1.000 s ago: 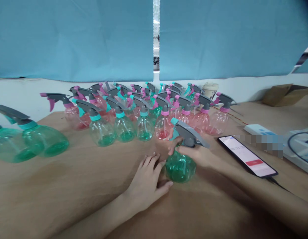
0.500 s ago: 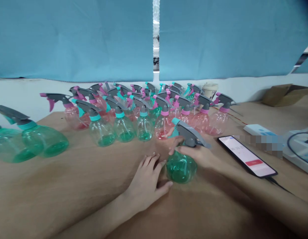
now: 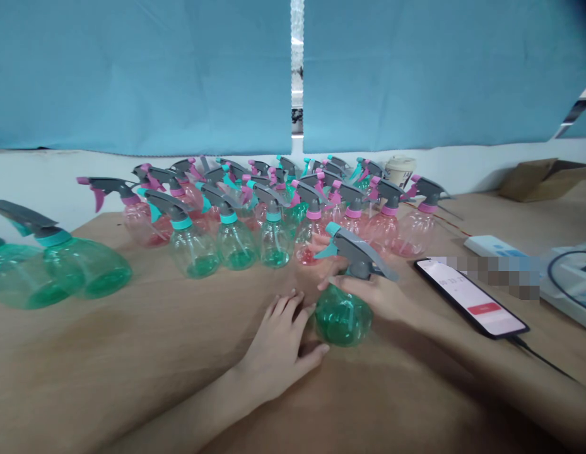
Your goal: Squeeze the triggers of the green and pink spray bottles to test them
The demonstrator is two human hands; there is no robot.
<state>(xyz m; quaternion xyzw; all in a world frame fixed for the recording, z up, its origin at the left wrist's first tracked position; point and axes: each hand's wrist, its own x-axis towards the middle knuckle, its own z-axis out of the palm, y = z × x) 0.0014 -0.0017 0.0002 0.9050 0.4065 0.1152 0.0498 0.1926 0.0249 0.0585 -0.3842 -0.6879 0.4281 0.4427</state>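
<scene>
A green spray bottle (image 3: 344,317) with a grey head and turquoise trigger stands on the table in front of me, its nozzle pointing left. My right hand (image 3: 368,291) is around its neck from the right, with the thumb across the front and some fingers reaching behind the trigger. Part of that grip is hidden by the bottle head. Just left of the bottle, my left hand (image 3: 283,343) lies palm down on the wooden table (image 3: 169,353), fingers spread and holding nothing.
Several green and pink spray bottles (image 3: 238,247) stand in rows beyond my hands. Two green ones (image 3: 87,268) are at the far left. On the right lie a phone (image 3: 472,299) with a cable and a white power strip (image 3: 501,246). Behind are a paper cup (image 3: 399,170) and cardboard box (image 3: 541,180).
The green bottle has shifted very slightly left in my right hand. The fingers of that hand near the trigger have changed position a little. My left hand stays in place.
</scene>
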